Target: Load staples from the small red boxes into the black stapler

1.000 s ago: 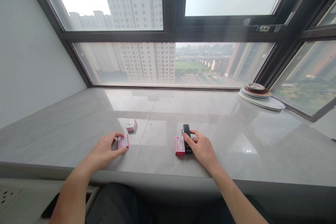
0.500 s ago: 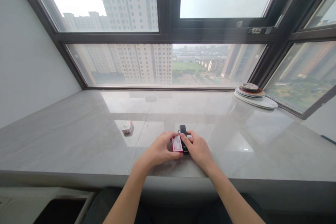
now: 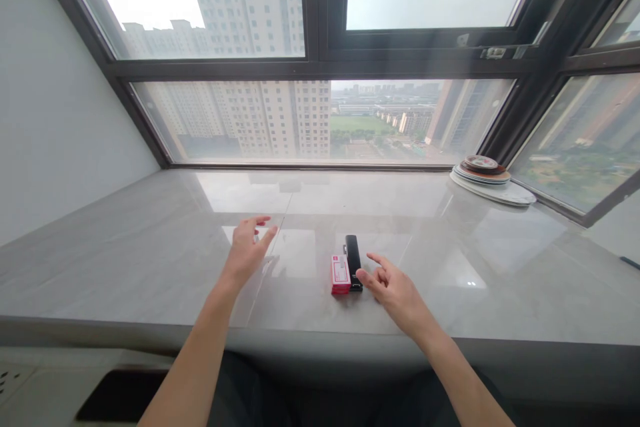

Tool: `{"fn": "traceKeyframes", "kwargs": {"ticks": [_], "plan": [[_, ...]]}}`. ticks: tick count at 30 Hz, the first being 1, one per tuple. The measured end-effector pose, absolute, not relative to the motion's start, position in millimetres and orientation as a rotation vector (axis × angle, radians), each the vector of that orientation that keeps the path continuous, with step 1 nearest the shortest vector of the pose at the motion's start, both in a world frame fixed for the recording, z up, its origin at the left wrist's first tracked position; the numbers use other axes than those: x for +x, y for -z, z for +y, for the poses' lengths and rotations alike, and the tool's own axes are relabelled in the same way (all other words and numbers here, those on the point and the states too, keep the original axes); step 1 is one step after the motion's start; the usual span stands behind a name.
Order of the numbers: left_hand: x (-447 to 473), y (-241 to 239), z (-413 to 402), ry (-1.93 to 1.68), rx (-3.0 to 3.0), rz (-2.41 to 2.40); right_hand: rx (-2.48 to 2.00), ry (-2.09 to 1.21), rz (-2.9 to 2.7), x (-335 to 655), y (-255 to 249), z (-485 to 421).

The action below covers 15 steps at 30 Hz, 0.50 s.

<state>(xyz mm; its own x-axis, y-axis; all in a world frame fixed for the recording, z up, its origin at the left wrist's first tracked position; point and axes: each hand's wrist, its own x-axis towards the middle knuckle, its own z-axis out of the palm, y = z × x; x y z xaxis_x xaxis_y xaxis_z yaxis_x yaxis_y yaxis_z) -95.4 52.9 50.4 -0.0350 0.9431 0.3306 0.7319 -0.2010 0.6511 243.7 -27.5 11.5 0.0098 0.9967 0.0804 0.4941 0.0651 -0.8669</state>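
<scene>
A black stapler point(image 3: 353, 257) lies lengthwise on the counter, side by side with red-and-white small boxes point(image 3: 341, 271), which look stacked. Just right of the stapler is my right hand point(image 3: 395, 290), thumb and forefinger apart, holding nothing; the thumb tip comes very near the stapler, and whether it touches I cannot tell. Further left, my left hand point(image 3: 247, 250) is stretched over the counter with its fingers spread. It hides nearly all of the spot where the small white-and-pink box lay, so that box cannot be made out clearly.
The glossy grey stone counter point(image 3: 165, 267) runs up to the window frame point(image 3: 310, 165). A stack of plates point(image 3: 487, 177) stands at its far right corner. Below the front edge, at lower left, is a pale surface with a dark opening point(image 3: 123, 395).
Both hands have let go of the red-and-white boxes and stapler, which stay side by side. My left hand has moved left and away toward the small box; my right hand has drawn slightly right.
</scene>
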Motion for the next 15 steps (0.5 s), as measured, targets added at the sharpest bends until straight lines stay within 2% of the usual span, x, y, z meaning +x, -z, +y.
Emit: {"fn": "traceKeyframes", "kwargs": {"ticks": [2,5,10,15], "plan": [[-137.1,-54.5,68.0,-0.997,1.732,2.130,-1.560,-0.838,-1.641,244.4,-12.6,-32.4],[-154.5,-46.6,81.2,-0.726,1.696,2.152,-1.629,-0.827,-1.763,240.7,-18.6,-31.1],[-71.4,-18.3,84.8,-0.707,1.893,1.923,-1.673,-0.805,-1.918,234.8,-33.1,-25.0],[8.8,-12.2,76.4,-0.697,2.037,1.727,-1.630,-0.740,-1.961,231.3,-37.9,-28.6]]}}
